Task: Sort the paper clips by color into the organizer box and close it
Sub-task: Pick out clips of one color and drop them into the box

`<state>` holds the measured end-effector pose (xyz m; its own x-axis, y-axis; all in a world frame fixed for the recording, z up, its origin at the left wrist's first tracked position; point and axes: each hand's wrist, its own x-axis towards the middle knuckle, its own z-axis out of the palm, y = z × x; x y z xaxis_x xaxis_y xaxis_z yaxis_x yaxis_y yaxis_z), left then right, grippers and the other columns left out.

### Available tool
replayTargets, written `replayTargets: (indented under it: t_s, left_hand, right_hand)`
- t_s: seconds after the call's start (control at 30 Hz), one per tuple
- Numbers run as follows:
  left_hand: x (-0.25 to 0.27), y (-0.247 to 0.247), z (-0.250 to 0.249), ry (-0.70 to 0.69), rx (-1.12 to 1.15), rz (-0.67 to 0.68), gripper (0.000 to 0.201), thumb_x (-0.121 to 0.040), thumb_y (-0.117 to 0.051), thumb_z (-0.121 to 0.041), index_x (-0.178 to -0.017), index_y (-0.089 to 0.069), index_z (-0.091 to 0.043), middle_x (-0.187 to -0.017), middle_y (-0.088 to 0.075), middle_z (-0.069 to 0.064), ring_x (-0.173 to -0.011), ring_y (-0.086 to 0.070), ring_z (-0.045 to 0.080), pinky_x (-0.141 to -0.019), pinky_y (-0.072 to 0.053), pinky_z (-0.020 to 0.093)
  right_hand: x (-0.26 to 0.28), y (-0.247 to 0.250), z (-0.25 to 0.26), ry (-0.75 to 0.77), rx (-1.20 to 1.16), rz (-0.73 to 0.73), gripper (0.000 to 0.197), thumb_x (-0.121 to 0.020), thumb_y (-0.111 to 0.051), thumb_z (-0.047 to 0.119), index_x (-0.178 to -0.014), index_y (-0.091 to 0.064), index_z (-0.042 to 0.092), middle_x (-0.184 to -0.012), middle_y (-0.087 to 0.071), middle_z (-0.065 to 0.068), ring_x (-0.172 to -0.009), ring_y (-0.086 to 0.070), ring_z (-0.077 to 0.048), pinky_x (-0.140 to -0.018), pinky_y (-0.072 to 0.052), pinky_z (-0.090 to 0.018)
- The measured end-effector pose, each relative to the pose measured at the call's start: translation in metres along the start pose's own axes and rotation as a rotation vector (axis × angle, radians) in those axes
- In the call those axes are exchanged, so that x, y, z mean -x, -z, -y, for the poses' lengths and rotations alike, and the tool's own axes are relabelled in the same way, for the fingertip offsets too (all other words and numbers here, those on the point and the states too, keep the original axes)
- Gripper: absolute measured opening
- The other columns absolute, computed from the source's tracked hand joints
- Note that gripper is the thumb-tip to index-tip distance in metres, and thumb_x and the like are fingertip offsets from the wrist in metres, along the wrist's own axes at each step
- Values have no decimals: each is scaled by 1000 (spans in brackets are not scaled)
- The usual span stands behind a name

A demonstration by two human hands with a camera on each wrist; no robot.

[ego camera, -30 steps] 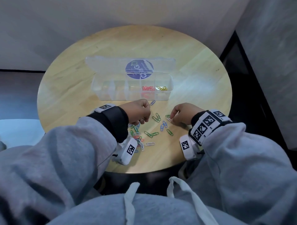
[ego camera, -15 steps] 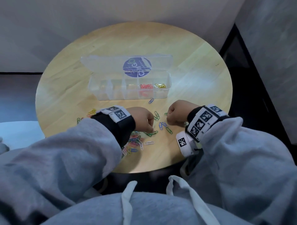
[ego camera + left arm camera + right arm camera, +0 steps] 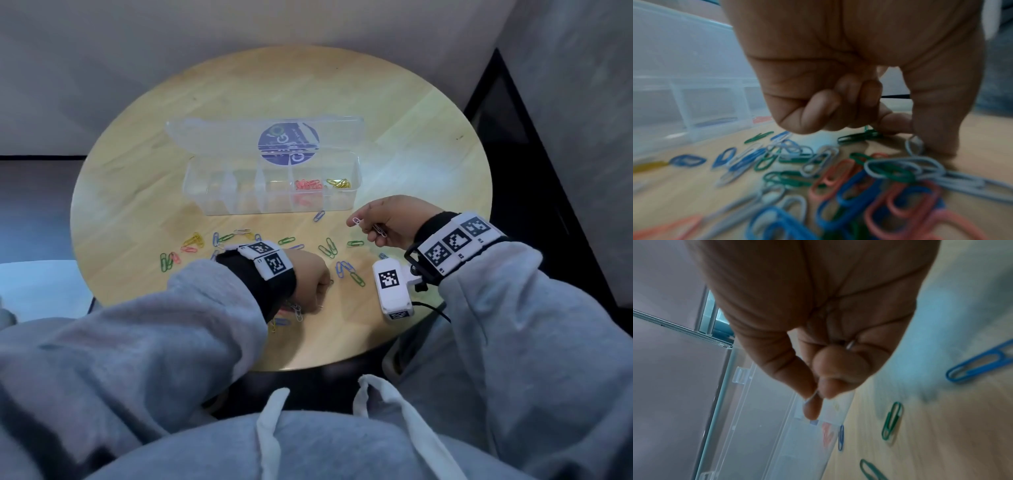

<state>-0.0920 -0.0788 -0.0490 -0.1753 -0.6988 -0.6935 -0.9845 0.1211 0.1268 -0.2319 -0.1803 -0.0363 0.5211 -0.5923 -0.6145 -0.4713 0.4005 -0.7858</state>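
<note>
The clear organizer box (image 3: 219,192) stands open mid-table, its lid (image 3: 212,132) laid back. Red clips (image 3: 308,185) and yellow clips (image 3: 339,183) lie in its two right compartments. My right hand (image 3: 359,224) hovers just off the box's front right corner and pinches white paper clips (image 3: 381,230); the right wrist view shows one clip (image 3: 813,395) between thumb and forefinger. My left hand (image 3: 322,294) is down on the mixed pile (image 3: 859,186) with fingers curled. Its thumb and forefinger close on a white clip (image 3: 914,144) on the wood.
Loose green, blue, pink, yellow and white clips are scattered on the round wooden table (image 3: 137,212) between the box and its near edge. A single blue clip (image 3: 319,216) lies at the box's front wall. A dark gap runs along the table's right side.
My right hand has risen off the table with white clips and moved toward the box. My left hand has drawn back toward me onto the pile.
</note>
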Motion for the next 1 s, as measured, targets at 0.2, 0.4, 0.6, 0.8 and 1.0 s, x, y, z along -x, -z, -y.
replayTargets:
  t_s: [0.2, 0.4, 0.6, 0.8, 1.0]
  left_hand:
    - [14, 8, 26, 79, 616, -128, 22, -78, -61, -15, -61, -49, -21, -63, -56, -3, -54, -48, 11, -56, -39, 20]
    - [30, 31, 55, 87, 1265, -306, 34, -85, -40, 13, -63, -39, -13, -61, -44, 9, -33, -45, 7, -35, -29, 13]
    - [41, 53, 86, 121, 1512, -525, 29, -86, -39, 8, -65, -41, -13, -62, -44, 9, -33, -46, 9, -33, -29, 11]
    - [31, 67, 98, 221, 1681, -647, 19, -93, -46, -9, -75, -46, -12, -66, -46, 6, -42, -52, 10, -36, -39, 10]
    - [17, 81, 102, 161, 1727, -677, 24, -98, -47, -24, -78, -52, -10, -72, -51, 8, -56, -56, 15, -49, -51, 14]
  right_hand:
    - [4, -4, 1, -56, -71, -23, 30, -90, -26, -6, -70, -46, 6, -68, -42, -8, -54, -45, -16, -36, -38, -14]
    - [9, -10, 3, -20, -269, -16, 33, -86, -22, -10, -72, -46, 7, -71, -47, -12, -53, -53, -17, -43, -48, -18]
    - [17, -22, 37, 80, -393, 36, 39, -86, -17, -16, -84, -52, 1, -79, -55, -14, -68, -58, -20, -57, -56, -19]
    - [-5, -41, 68, 117, -482, -12, 43, -84, -17, -20, -89, -56, -3, -94, -58, -19, -94, -63, -28, -65, -57, -21]
    - [-34, -58, 90, 129, -426, -11, 40, -84, -21, -19, -94, -54, 0, -89, -54, -14, -82, -58, -19, -67, -54, -15]
